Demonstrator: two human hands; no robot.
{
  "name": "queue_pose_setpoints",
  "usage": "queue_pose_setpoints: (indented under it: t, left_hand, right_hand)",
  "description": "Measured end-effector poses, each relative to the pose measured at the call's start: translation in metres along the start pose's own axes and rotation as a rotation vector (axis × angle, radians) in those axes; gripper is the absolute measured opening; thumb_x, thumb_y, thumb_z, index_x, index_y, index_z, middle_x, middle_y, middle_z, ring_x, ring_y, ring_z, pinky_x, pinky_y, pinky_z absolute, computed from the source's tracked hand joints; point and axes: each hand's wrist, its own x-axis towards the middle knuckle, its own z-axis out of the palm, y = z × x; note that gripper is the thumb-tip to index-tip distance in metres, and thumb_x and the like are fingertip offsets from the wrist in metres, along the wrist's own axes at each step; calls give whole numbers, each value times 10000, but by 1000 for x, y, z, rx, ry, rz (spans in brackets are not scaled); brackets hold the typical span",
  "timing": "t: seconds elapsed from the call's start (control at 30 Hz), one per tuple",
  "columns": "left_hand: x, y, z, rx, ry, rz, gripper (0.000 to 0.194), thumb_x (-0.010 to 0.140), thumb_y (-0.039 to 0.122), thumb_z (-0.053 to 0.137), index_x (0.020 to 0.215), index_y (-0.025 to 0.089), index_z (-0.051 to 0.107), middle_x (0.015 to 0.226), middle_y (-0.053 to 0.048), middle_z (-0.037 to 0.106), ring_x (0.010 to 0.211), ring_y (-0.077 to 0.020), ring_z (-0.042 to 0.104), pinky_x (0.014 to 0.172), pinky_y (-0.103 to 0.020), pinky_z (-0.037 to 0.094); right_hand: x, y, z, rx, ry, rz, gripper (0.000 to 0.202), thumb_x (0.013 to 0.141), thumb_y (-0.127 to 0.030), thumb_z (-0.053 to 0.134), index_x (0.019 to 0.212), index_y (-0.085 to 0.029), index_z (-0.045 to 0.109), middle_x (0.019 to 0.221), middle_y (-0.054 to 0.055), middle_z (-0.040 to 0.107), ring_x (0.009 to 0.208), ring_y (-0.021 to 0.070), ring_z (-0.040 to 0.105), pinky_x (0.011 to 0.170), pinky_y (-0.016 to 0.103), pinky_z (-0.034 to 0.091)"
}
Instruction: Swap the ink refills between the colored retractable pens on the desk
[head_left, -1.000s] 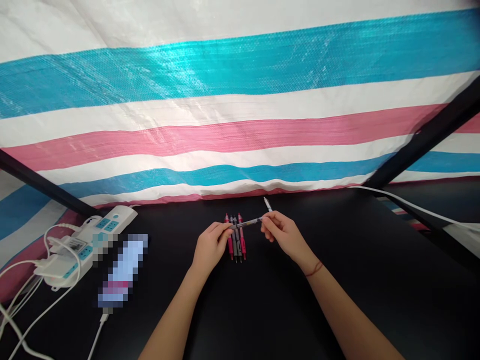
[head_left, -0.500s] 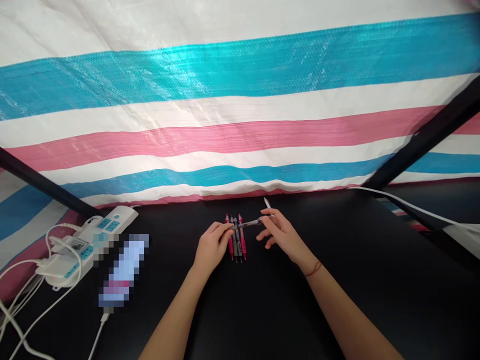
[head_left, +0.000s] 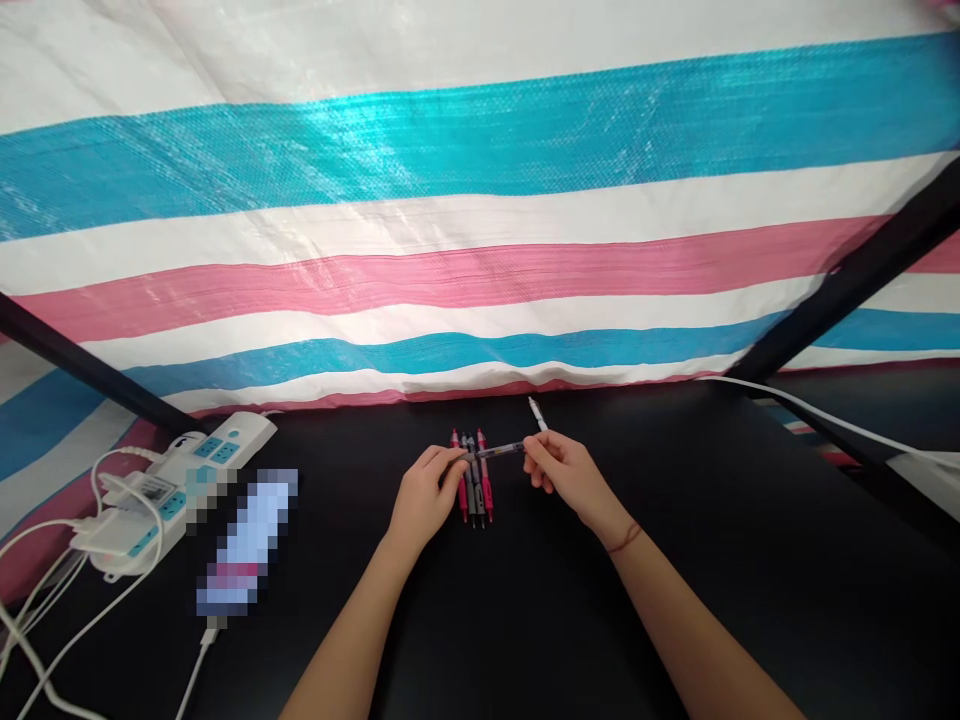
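A clear pen with a dark grip (head_left: 501, 451) is stretched level between my two hands, above a row of pens. My left hand (head_left: 426, 495) pinches its left end between thumb and fingers. At its right end my right hand (head_left: 566, 475) closes thumb and forefinger on the tip, the other fingers curled. Below it, side by side on the black table (head_left: 480, 620), lie a red pen (head_left: 463, 500), dark grey pens (head_left: 478, 495) and another red pen (head_left: 487, 490). A white pen (head_left: 537, 413) lies just behind my right hand, partly covered by it.
On the left are a white power strip (head_left: 247, 432) with plugs and cables, and a blurred phone (head_left: 251, 530) on a charging cord. Behind the table hangs a striped sheet (head_left: 480, 280). Black bars slant at both sides; a white cable (head_left: 817, 398) runs at the right.
My right hand's fingers have curled in and closed on the right end of the clear pen. More of the white pen shows. My left hand has hardly moved.
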Motion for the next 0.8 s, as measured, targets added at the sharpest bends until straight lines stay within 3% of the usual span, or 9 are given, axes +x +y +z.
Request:
queue_pose_setpoints:
  t: [0.17, 0.43, 0.53, 0.67, 0.8]
  left_hand:
    - [1, -3, 0, -11, 24, -28, 187, 889, 231, 465, 923, 190, 643, 862, -41, 655, 797, -161, 634, 745, -273, 507]
    - [3, -6, 0, -118, 44, -83, 181, 878, 245, 472, 918, 184, 638, 871, -46, 658, 808, -156, 635, 713, -263, 525]
    - [3, -6, 0, -142, 45, -85, 183, 878, 252, 470, 924, 182, 634, 880, -49, 655, 809, -154, 630, 714, -264, 524]
    - [3, -3, 0, -128, 41, -66, 177, 880, 251, 474, 930, 186, 631, 871, -48, 648, 795, -154, 627, 718, -274, 519]
    - [2, 2, -1, -130, 25, -38, 171, 878, 248, 481, 929, 188, 633, 882, -49, 643, 802, -154, 625, 720, -268, 524]
  right_hand:
    - [2, -4, -2, 117, 76, -40, 396, 637, -489, 699, 860, -180, 596, 699, 18, 622, 536, 122, 544, 407, 223, 407]
    - [8, -2, -15, 463, 295, 150, 180, 622, -296, 658, 755, -207, 575, 703, 8, 628, 554, 125, 564, 450, 229, 418]
    - [11, 1, -23, 582, 233, 158, 110, 599, -252, 590, 700, -219, 562, 616, -8, 569, 487, 118, 486, 431, 249, 385]
    - [10, -2, -26, 558, 80, 79, 71, 615, -283, 535, 670, -239, 546, 544, -22, 459, 436, 128, 387, 417, 278, 336]
    - [6, -7, -22, 579, 43, 94, 80, 617, -294, 526, 672, -239, 543, 528, -35, 404, 424, 122, 351, 419, 273, 313]
